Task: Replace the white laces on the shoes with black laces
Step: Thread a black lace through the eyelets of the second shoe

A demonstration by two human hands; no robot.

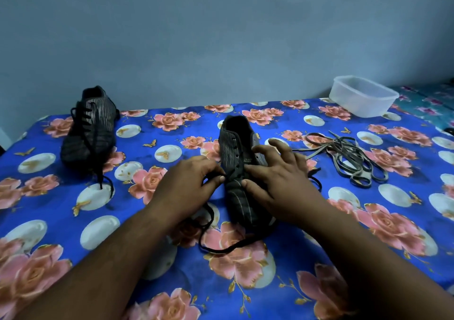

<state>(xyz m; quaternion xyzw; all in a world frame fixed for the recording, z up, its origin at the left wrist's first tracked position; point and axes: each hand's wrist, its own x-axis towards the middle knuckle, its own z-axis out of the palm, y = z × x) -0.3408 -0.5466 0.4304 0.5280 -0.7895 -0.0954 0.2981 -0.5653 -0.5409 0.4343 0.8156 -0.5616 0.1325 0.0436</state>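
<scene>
A dark striped shoe point(237, 147) lies in the middle of the table, toe toward me, its upper eyelets bare. My left hand point(189, 184) pinches a black lace point(211, 231) at the shoe's left side; the lace trails in loops over the cloth toward me. My right hand point(277, 179) rests on the shoe's right side, thumb on the vamp and fingers spread over the tongue. A second dark shoe point(92, 125) at the back left is threaded with a black lace whose ends hang onto the table. The pale removed laces point(351, 157) lie tangled to the right.
The table wears a blue floral cloth point(368, 233). A clear plastic tub point(363, 96) stands at the back right corner. A grey wall rises right behind the table. Another patterned surface shows at the far right.
</scene>
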